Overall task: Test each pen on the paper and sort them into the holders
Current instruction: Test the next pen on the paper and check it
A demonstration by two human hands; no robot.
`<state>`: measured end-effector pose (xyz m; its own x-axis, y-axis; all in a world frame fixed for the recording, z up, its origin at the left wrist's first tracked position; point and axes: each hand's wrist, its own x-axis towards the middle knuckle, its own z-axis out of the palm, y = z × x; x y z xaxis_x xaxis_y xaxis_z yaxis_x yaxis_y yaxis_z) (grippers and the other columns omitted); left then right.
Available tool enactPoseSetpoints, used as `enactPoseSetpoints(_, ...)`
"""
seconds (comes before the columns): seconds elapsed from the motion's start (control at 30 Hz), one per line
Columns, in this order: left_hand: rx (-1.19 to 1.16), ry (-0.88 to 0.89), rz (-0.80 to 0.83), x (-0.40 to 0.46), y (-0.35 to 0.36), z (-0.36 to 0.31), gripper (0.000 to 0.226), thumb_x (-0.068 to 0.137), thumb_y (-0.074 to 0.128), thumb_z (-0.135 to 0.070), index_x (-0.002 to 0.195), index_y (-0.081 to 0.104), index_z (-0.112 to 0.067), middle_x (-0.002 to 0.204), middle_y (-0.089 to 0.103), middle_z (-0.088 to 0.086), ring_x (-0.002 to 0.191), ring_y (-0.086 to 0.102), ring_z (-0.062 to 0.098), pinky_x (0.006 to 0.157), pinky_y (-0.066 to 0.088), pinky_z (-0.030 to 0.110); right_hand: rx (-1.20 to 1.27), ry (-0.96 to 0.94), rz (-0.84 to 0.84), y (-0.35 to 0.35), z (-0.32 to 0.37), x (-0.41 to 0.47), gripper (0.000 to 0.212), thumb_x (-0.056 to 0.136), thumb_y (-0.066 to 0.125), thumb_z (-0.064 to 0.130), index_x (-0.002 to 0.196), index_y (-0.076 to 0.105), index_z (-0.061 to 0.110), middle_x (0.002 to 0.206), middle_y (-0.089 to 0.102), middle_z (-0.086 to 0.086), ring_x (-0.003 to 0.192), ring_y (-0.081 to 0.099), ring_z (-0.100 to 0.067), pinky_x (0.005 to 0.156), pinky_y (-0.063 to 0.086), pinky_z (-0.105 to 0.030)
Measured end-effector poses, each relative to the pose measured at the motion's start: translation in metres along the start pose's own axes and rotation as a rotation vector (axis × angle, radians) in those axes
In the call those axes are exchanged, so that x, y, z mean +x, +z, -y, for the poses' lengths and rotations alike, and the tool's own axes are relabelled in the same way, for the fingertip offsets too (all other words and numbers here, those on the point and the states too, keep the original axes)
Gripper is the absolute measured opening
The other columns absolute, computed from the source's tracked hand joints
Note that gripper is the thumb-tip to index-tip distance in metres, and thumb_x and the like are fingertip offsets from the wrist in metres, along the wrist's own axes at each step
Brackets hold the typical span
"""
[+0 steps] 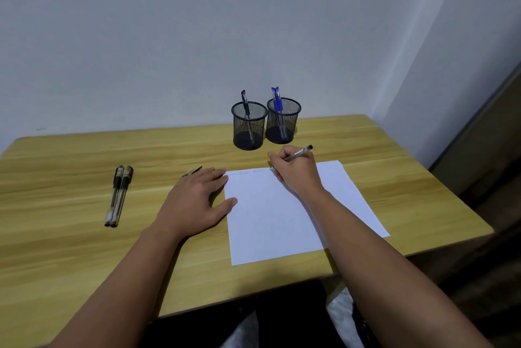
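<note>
A white sheet of paper lies on the wooden table, with faint scribbles along its top edge. My right hand grips a clear pen with a dark end, its tip at the paper's top edge. My left hand rests flat, fingers spread, on the table at the paper's left edge. A pen cap lies just beyond its fingers. Two black mesh holders stand behind: the left holder has one black pen, the right holder has blue pens. Two capped pens lie side by side at left.
A pale wall rises right behind the table, with a corner at the right. The table's right edge drops off just beyond the paper, and its front edge runs close to my lap.
</note>
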<state>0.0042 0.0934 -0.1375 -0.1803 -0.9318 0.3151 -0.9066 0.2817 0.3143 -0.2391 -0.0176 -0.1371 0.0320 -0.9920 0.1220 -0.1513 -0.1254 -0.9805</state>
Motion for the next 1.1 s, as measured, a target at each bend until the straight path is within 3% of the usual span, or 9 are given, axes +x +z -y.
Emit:
enactPoseSetpoints(0.1, 0.002, 0.002, -0.001, 0.000, -0.001, 0.000, 0.072, 0.086, 0.047, -0.069, 0.138, 0.063, -0.023, 0.149, 0.054, -0.010, 0.143, 0.045, 0.015, 0.113, 0.040, 0.046, 0.007, -0.014, 0.011, 0.000, 0.001, -0.002, 0.042, 0.095, 0.076, 0.018, 0.061, 0.055, 0.005, 0.056, 0.057, -0.025, 0.047, 0.053, -0.024, 0.058, 0.048, -0.040)
enactPoseSetpoints(0.2, 0.008, 0.004, 0.003, 0.000, -0.001, -0.001, 0.072, 0.086, 0.047, -0.069, 0.138, 0.063, -0.022, 0.149, 0.055, -0.009, 0.143, 0.045, 0.015, 0.113, 0.040, 0.046, 0.067, 0.016, -0.030, -0.001, 0.005, -0.003, 0.044, 0.096, 0.078, 0.023, 0.060, 0.056, 0.012, 0.055, 0.059, -0.016, 0.049, 0.055, -0.025, 0.054, 0.048, -0.036)
enactPoseSetpoints(0.3, 0.000, 0.005, -0.005, 0.000, 0.000, -0.001, 0.072, 0.086, 0.048, -0.069, 0.136, 0.064, -0.021, 0.148, 0.056, -0.008, 0.142, 0.047, 0.016, 0.113, 0.040, 0.046, 0.210, 0.047, -0.035, -0.004, 0.009, -0.003, 0.041, 0.097, 0.079, 0.029, 0.074, 0.060, 0.000, 0.063, 0.060, -0.017, 0.053, 0.054, -0.026, 0.054, 0.044, -0.034)
enactPoseSetpoints(0.4, 0.003, 0.005, 0.001, 0.000, 0.000, -0.001, 0.072, 0.086, 0.047, -0.069, 0.136, 0.064, -0.021, 0.148, 0.056, -0.008, 0.141, 0.047, 0.016, 0.113, 0.040, 0.046, 0.164, 0.019, -0.022, -0.004, 0.011, -0.005, 0.040, 0.094, 0.082, 0.031, 0.068, 0.065, 0.006, 0.061, 0.059, -0.014, 0.057, 0.054, -0.024, 0.062, 0.053, -0.037)
enactPoseSetpoints(0.5, 0.003, 0.007, 0.003, 0.001, 0.000, 0.001, 0.071, 0.086, 0.047, -0.069, 0.137, 0.064, -0.022, 0.149, 0.055, -0.009, 0.142, 0.046, 0.016, 0.113, 0.040, 0.047, 0.065, 0.016, -0.044, -0.003, 0.009, -0.005, 0.048, 0.095, 0.081, 0.036, 0.062, 0.060, 0.007, 0.058, 0.061, -0.011, 0.056, 0.058, -0.021, 0.059, 0.051, -0.033)
enactPoseSetpoints(0.6, 0.003, 0.015, -0.001, 0.001, 0.000, 0.001, 0.070, 0.087, 0.048, -0.069, 0.136, 0.064, -0.021, 0.148, 0.056, -0.008, 0.141, 0.047, 0.016, 0.112, 0.041, 0.049, 0.049, 0.033, -0.034, -0.002, 0.004, -0.002, 0.044, 0.095, 0.079, 0.025, 0.058, 0.058, 0.016, 0.057, 0.063, -0.014, 0.052, 0.058, -0.023, 0.058, 0.048, -0.035)
enactPoseSetpoints(0.83, 0.005, 0.012, 0.001, 0.001, 0.000, 0.001, 0.071, 0.087, 0.048, -0.069, 0.138, 0.063, -0.022, 0.149, 0.055, -0.009, 0.143, 0.045, 0.015, 0.113, 0.040, 0.049, -0.001, 0.011, -0.017, -0.002, 0.002, -0.001, 0.040, 0.096, 0.076, 0.015, 0.064, 0.056, 0.003, 0.055, 0.060, -0.014, 0.045, 0.054, -0.018, 0.051, 0.044, -0.028)
enactPoseSetpoints(0.97, 0.005, 0.005, 0.000, 0.000, 0.000, 0.001, 0.071, 0.087, 0.047, -0.070, 0.138, 0.063, -0.023, 0.150, 0.054, -0.010, 0.143, 0.044, 0.013, 0.114, 0.038, 0.051, -0.002, -0.003, -0.026, -0.003, 0.001, -0.001, 0.041, 0.097, 0.073, 0.013, 0.071, 0.053, -0.011, 0.062, 0.056, -0.034, 0.046, 0.054, -0.021, 0.048, 0.043, -0.025)
enactPoseSetpoints(1.1, -0.001, 0.003, 0.004, 0.000, 0.000, 0.001, 0.072, 0.086, 0.047, -0.070, 0.139, 0.062, -0.023, 0.151, 0.053, -0.010, 0.144, 0.043, 0.013, 0.115, 0.038, 0.047, -0.007, -0.013, -0.047, -0.002, 0.000, -0.001, 0.042, 0.097, 0.072, 0.014, 0.065, 0.052, -0.005, 0.059, 0.056, -0.030, 0.047, 0.055, -0.025, 0.049, 0.043, -0.029)
